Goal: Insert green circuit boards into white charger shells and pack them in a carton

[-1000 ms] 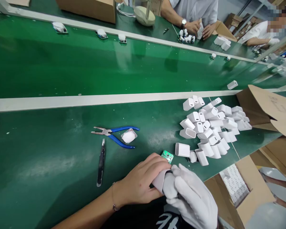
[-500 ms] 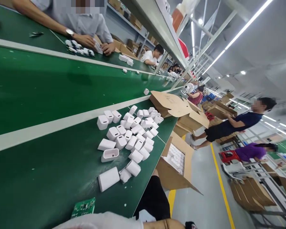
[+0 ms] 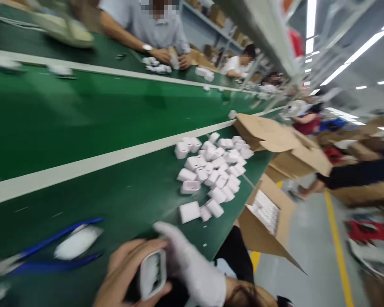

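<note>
My left hand (image 3: 124, 270), bare, is closed around a white plastic casing (image 3: 152, 273) whose open end faces me; something dark and green shows inside. Close against its right side is my right hand (image 3: 192, 266) in a white glove, one finger stretched out toward the upper left. The other gloved fingers are blurred or hidden. On the green bench left of my hands lie blue-handled pliers (image 3: 56, 264), with a blurred white piece (image 3: 78, 243) between the handles. Beyond my hands, many similar white casings (image 3: 216, 170) lie in a loose pile.
An open carton (image 3: 275, 213) with white contents stands beside the bench's right edge. More cartons (image 3: 275, 132) lie beyond the pile. A green conveyor belt (image 3: 83, 123) with a pale rail runs along the far side. Across it a co-worker (image 3: 166, 38) handles a white part.
My view has swung left, so the pile appears farther right. My bare left hand with the casing and the pliers have come into view. The circuit board seen before is out of sight on the bench.
</note>
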A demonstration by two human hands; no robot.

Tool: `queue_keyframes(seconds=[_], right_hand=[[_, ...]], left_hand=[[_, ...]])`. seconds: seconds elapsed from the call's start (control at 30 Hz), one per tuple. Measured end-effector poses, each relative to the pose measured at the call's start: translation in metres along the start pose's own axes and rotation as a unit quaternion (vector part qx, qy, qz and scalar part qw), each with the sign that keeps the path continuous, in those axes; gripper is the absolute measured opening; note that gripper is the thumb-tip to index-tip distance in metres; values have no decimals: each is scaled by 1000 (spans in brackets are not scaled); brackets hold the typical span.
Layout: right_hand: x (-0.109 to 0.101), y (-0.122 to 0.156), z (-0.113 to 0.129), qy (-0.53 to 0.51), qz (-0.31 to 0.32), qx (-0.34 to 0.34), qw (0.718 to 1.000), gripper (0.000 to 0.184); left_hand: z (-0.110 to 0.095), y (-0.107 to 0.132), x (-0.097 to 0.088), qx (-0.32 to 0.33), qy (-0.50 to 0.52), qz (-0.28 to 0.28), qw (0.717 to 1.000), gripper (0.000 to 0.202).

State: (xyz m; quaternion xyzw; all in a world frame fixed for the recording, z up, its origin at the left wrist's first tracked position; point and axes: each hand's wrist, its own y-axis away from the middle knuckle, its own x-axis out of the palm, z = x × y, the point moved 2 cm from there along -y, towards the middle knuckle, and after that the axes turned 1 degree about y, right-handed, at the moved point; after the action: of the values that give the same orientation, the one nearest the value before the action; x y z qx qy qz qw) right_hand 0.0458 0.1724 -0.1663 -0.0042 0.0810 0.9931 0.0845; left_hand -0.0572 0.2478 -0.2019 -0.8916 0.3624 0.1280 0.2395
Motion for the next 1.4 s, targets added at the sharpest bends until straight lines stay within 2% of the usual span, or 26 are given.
queue_keyframes(seconds=[0.07,0.17,0.3,0.4,0.47,0.57,0.77,0.87,1.0,1.13,1.27,1.4], right_hand=[[1,3,7,-26,-39,-28,999,68],[2,0,14,-13,-49,-14,999,46],[9,0,22,96,-78,-30,992,41],[18,-1,23,125,-86,13,988,64],[23,-2,22,132,-77,54,987,68],[23,-4,23,142,-65,47,987,59],[16,-10,26,140,-53,-2,989,22],[10,-14,24,126,-31,-15,991,23],[-2,-19,20,94,-10,-49,994,35],[-2,-21,22,46,31,4,998,29],[8,-19,27,65,25,38,997,19],[10,-18,30,116,-3,26,993,19]], left_hand=[[-9,8,-20,-27,-5,-3,1000,42],[-20,3,-32,-47,30,-10,998,42],[-25,-4,-30,-59,38,-30,997,40],[-26,-3,-28,-37,23,-41,998,35],[-26,-2,-29,-29,15,-40,999,34],[-25,-2,-29,-40,6,-35,999,36],[-26,-1,-28,-33,18,-23,999,36],[-24,0,-29,-56,35,-13,998,34],[-22,0,-30,-91,63,8,994,46],[-23,-1,-30,-84,69,6,994,46],[-26,-4,-30,-61,50,22,997,33],[-28,-6,-30,-69,52,38,996,26]])
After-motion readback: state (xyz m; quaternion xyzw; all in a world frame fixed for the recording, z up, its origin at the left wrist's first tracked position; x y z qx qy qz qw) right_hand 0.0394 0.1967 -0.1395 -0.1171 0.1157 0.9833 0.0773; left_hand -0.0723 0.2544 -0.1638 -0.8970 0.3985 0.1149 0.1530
